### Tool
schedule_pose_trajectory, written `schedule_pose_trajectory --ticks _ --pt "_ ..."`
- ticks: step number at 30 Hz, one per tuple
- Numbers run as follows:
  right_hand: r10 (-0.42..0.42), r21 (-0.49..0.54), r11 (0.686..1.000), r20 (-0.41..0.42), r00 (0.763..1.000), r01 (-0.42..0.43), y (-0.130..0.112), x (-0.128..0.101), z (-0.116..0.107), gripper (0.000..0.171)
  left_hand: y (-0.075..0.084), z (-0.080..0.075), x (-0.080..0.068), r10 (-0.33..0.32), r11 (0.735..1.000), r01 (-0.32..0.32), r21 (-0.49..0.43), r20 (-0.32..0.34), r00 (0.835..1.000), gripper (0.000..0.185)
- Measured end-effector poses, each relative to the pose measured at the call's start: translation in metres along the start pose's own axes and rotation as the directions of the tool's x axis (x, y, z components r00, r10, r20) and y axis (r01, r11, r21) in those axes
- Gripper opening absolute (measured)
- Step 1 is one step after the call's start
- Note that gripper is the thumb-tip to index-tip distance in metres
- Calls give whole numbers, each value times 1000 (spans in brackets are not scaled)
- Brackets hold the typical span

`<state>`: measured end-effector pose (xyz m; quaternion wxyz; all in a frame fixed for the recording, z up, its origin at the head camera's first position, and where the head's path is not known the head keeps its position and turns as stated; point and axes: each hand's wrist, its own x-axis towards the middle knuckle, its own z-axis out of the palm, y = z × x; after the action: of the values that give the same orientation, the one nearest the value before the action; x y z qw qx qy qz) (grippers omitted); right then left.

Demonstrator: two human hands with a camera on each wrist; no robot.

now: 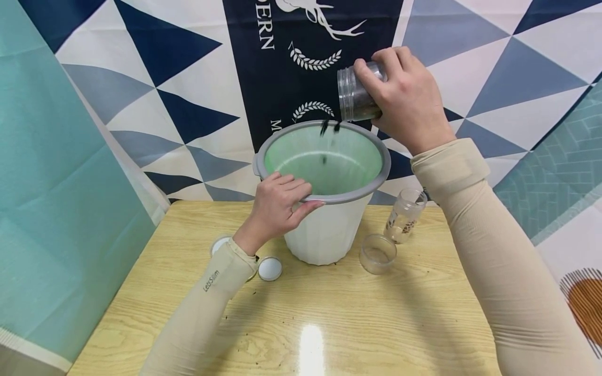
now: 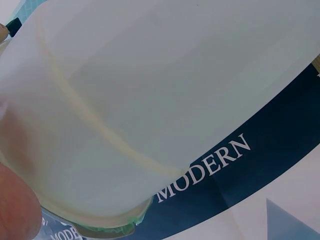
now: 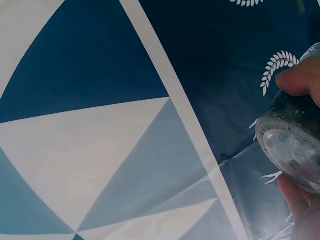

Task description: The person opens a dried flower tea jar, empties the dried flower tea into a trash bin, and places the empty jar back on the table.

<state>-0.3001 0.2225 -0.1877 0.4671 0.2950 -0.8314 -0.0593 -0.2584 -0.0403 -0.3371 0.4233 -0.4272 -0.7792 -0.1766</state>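
Note:
My right hand (image 1: pixel 409 99) grips a clear jar (image 1: pixel 361 96) tipped on its side, its mouth facing left above the bin. Dark bits (image 1: pixel 324 127) fall from that mouth into the bin. In the right wrist view, fingers and thumb wrap the jar (image 3: pixel 295 137), whose base faces the camera. With fingers over the near rim and thumb outside, my left hand (image 1: pixel 281 204) holds the white waste bin (image 1: pixel 324 235), which has a grey rim and green inner liner. The left wrist view is mostly filled by the bin's pale wall (image 2: pixel 150 100).
Right of the bin stand a clear printed jar (image 1: pixel 404 216) and a short clear container (image 1: pixel 378 255). Round white lids (image 1: pixel 270 269) lie beside my left wrist. Small dark specks dot the wooden table (image 1: pixel 367 324). A patterned cloth (image 1: pixel 197 104) hangs close behind.

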Motion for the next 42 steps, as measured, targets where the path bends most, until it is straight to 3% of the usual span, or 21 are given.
schedule_pose_trajectory --ticks 10,22,42 --pt "-7 21 1000 -6 1000 8 2 -2 1 75 0 0 0 1 1000 -1 6 9 1000 63" --pt "-62 -39 997 -19 998 61 2 2 1 53 -1 1 -1 -5 1000 5 7 11 1000 63" --pt "-101 -54 994 -53 993 98 5 3 -2 52 0 0 0 -2 1000 2 1 -2 1000 64"
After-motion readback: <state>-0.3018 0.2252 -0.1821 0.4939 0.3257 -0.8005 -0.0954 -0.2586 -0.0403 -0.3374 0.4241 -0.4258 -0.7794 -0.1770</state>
